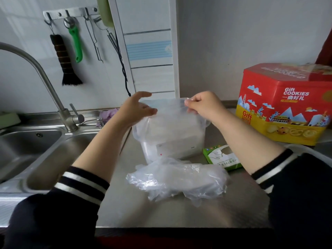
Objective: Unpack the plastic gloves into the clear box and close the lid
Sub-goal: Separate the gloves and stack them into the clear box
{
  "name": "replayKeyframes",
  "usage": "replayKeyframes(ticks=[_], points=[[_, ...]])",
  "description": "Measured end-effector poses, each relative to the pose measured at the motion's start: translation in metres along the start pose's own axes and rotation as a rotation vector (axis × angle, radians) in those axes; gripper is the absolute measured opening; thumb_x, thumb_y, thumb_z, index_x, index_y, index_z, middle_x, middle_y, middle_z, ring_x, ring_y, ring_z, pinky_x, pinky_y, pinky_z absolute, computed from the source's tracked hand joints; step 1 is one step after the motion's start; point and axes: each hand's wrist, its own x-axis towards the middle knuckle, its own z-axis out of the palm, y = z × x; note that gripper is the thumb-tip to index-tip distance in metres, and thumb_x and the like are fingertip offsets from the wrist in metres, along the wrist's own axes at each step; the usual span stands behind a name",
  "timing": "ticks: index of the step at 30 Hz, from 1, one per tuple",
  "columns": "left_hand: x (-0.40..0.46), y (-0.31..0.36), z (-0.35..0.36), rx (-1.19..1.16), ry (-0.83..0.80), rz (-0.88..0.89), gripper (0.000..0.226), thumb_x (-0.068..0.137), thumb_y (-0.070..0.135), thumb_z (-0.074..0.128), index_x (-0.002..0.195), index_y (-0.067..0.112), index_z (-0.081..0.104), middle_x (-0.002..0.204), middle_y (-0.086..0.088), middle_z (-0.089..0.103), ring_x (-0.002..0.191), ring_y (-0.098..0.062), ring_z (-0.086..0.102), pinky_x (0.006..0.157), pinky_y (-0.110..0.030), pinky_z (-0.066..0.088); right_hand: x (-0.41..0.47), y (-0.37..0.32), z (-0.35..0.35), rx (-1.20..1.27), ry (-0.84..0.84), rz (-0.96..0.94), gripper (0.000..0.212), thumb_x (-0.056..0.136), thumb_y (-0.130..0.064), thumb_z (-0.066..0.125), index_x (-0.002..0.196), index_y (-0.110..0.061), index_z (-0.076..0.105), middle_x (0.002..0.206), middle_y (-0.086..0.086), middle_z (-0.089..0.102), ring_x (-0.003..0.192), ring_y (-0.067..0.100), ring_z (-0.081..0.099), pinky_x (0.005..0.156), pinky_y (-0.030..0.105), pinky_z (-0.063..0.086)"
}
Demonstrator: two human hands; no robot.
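Observation:
The clear box (179,148) stands open on the steel counter, with a white label on its front wall. Above its opening hangs a thin clear plastic glove (170,110), stretched between my hands. My right hand (203,105) pinches its top right corner. At the glove's left edge is my left hand (134,110), fingers spread and loosely extended. A crumpled pile of plastic gloves (177,180) lies on the counter in front of the box. The green and white glove package (222,157) lies just right of the box.
A red and yellow cookie tin (280,108) stands at the right against the wall. A translucent plastic rim (309,151) shows by my right sleeve. The steel sink (36,150) and faucet (45,74) are to the left. Utensils hang on wall hooks (71,42).

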Motion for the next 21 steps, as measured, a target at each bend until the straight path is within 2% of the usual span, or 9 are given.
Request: replayKeyframes(ticks=[3,5,7,9,14,17,19,21], points=[[0.022,-0.013,0.009,0.119,0.047,-0.030,0.047,0.080,0.017,0.076,0.121,0.018,0.054,0.088,-0.006,0.071,0.078,-0.020,0.062,0.082,-0.032,0.048,0.021,0.005,0.014,-0.310,0.072,0.034,0.034,0.091,-0.041,0.059,0.066,-0.018,0.061,0.081,0.001,0.065,0.086,0.028,0.061,0.071,0.030,0.041],[0.029,-0.020,0.018,0.263,0.056,-0.029,0.046,0.081,0.020,0.074,0.121,0.020,0.053,0.086,0.002,0.068,0.083,-0.019,0.063,0.080,-0.032,0.049,0.030,0.012,0.023,-0.487,0.076,0.075,0.036,0.090,-0.045,0.056,0.064,-0.021,0.056,0.089,0.003,0.063,0.097,0.032,0.060,0.082,0.035,0.042],[0.032,-0.024,0.025,0.387,0.056,-0.028,0.043,0.082,0.023,0.071,0.121,0.023,0.053,0.087,0.005,0.068,0.087,-0.020,0.063,0.081,-0.035,0.051,0.037,0.020,0.029,-0.628,0.078,0.082,0.028,0.090,-0.047,0.055,0.085,-0.023,0.068,0.109,0.007,0.060,0.113,0.034,0.052,0.093,0.040,0.038],[0.032,-0.026,0.029,0.474,0.066,-0.017,0.039,0.084,0.023,0.067,0.121,0.024,0.054,0.089,0.006,0.067,0.090,-0.020,0.061,0.077,-0.034,0.050,0.040,0.026,0.032,-0.713,0.075,0.080,0.032,0.091,-0.046,0.055,0.111,-0.025,0.068,0.125,0.008,0.054,0.121,0.032,0.044,0.098,0.042,0.034],[0.028,-0.028,0.025,0.609,0.122,0.070,0.033,0.086,0.030,0.069,0.117,0.025,0.062,0.104,0.004,0.064,0.108,-0.023,0.047,0.076,-0.031,0.037,0.043,0.028,0.031,-0.770,0.112,0.092,0.032,0.091,-0.040,0.056,0.118,-0.023,0.063,0.129,0.008,0.048,0.123,0.031,0.040,0.099,0.042,0.031],[0.026,-0.029,0.012,0.555,0.123,0.012,0.034,0.083,0.032,0.073,0.115,0.027,0.063,0.109,0.003,0.061,0.108,-0.023,0.047,0.082,-0.031,0.039,0.042,0.029,0.028,-0.712,0.138,0.104,0.035,0.091,-0.028,0.057,0.124,-0.019,0.053,0.131,0.011,0.046,0.124,0.032,0.040,0.100,0.043,0.033],[0.021,-0.023,0.000,0.252,0.133,-0.060,0.032,0.083,0.020,0.073,0.113,0.025,0.065,0.115,0.000,0.061,0.101,-0.019,0.055,0.087,-0.031,0.046,0.038,0.029,0.024,-0.677,0.148,0.099,0.037,0.091,-0.018,0.055,0.127,-0.017,0.049,0.132,0.012,0.044,0.125,0.033,0.041,0.100,0.045,0.034],[0.012,-0.015,-0.008,-0.028,0.160,-0.093,0.036,0.084,0.005,0.066,0.116,0.021,0.065,0.120,-0.002,0.059,0.081,-0.010,0.057,0.072,-0.018,0.049,0.036,0.030,0.019,-0.634,0.155,0.091,0.039,0.090,-0.008,0.052,0.127,-0.018,0.048,0.132,0.012,0.044,0.124,0.034,0.041,0.100,0.045,0.036]])
